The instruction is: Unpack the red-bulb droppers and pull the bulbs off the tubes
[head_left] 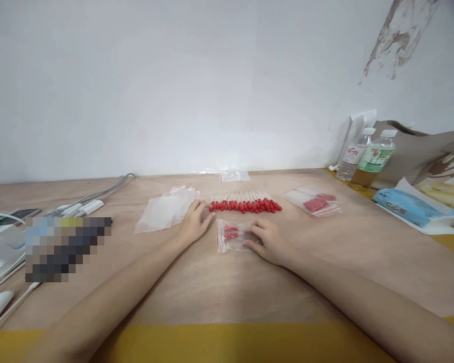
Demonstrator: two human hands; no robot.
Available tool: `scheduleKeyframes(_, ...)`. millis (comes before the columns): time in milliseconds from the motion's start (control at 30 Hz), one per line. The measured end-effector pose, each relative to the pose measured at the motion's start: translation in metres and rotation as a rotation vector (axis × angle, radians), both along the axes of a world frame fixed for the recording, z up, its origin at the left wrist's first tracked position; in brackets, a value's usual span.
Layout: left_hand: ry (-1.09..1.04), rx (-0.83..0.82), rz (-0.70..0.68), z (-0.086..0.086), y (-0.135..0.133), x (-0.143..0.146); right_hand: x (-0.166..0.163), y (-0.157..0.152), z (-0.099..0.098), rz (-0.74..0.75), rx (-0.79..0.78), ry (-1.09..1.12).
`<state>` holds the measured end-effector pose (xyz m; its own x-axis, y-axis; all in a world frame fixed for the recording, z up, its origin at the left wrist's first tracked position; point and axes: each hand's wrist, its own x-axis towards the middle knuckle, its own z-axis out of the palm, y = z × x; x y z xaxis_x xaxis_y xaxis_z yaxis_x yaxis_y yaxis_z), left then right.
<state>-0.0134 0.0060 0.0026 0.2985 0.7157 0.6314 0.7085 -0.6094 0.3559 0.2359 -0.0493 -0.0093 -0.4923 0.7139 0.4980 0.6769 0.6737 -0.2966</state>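
Observation:
A row of several red-tipped swabs (245,204) lies across the middle of the paper-covered table (219,287). My left hand (194,222) rests at the row's left end, its curled fingertips at the outermost red tips; whether it pinches one I cannot make out. My right hand (268,241) lies palm down on the right part of a small clear zip bag (230,235) that holds a few red-tipped swabs, its fingers pressing the plastic flat. A stack of empty clear bags (164,212) sits just left of my left hand.
A filled bag of red swabs (316,202) lies to the right of the row, another clear bag (233,175) by the wall. Two plastic bottles (365,156), a blue tissue pack (416,207) and a brown bag stand far right. Cables and devices (79,207) crowd the left.

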Motion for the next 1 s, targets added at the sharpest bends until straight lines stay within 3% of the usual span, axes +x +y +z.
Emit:
scheduleKeyframes(133, 0.011, -0.031, -0.145, 0.004, -0.038, 0.001, -0.001, 0.0, -0.002, 0.009, -0.009, 0.049)
scheduleKeyframes(267, -0.037, -0.164, -0.301, 0.006, -0.057, 0.014, -0.003, 0.002, -0.004, 0.002, -0.018, 0.114)
scheduleKeyframes(567, 0.122, -0.304, -0.39, 0.013, -0.052, 0.025, 0.0, 0.005, -0.004, 0.041, -0.081, 0.098)
scheduleKeyframes(667, 0.139, -0.285, -0.449, 0.014, -0.054, 0.026, 0.0, 0.003, -0.002, 0.042, -0.08, 0.103)
scheduleKeyframes(833, 0.155, -0.184, -0.4, 0.01, -0.057, 0.024, -0.001, 0.003, -0.005, 0.039, -0.045, 0.096)
scheduleKeyframes(1000, 0.21, -0.256, -0.436, 0.013, -0.057, 0.021, 0.0, 0.004, -0.005, 0.035, -0.044, 0.099)
